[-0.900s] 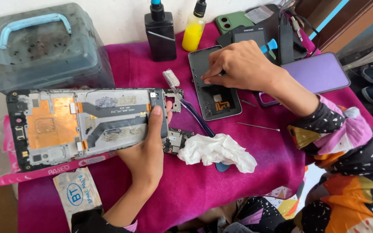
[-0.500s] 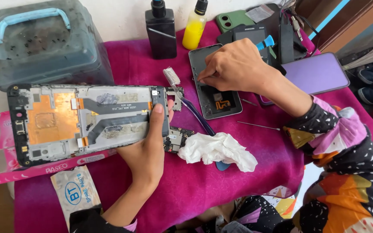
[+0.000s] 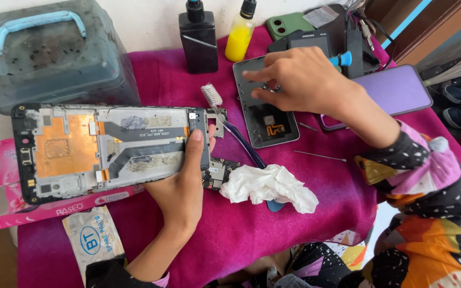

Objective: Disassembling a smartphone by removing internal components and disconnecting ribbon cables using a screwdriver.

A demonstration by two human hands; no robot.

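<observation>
Centrally, an opened phone frame [image 3: 108, 152] with copper foil and flex cables exposed is held at its right end by the left hand [image 3: 185, 184], thumb laid over the frame's edge, the other fingers tucked beneath; the frame juts past the surface's left edge, over a pink tissue pack [image 3: 6, 208]. The right hand [image 3: 300, 80] is set on a grey phone back cover [image 3: 265, 106] near the far edge, fingers [image 3: 257, 74] spread and curled down onto the cover's upper part; whether anything is pinched cannot be told. A toothbrush [image 3: 230, 130] lies between frame and cover, bristles toward the far edge. A small circuit board [image 3: 220, 173] is seen just beside the left thumb, touching a crumpled white tissue [image 3: 268, 186]. A black bottle [image 3: 198, 37] and yellow bottle [image 3: 239, 34] stand at the far edge. A purple phone [image 3: 396, 90] lies toward the right edge. The surface is covered by a magenta cloth [image 3: 305, 213].
</observation>
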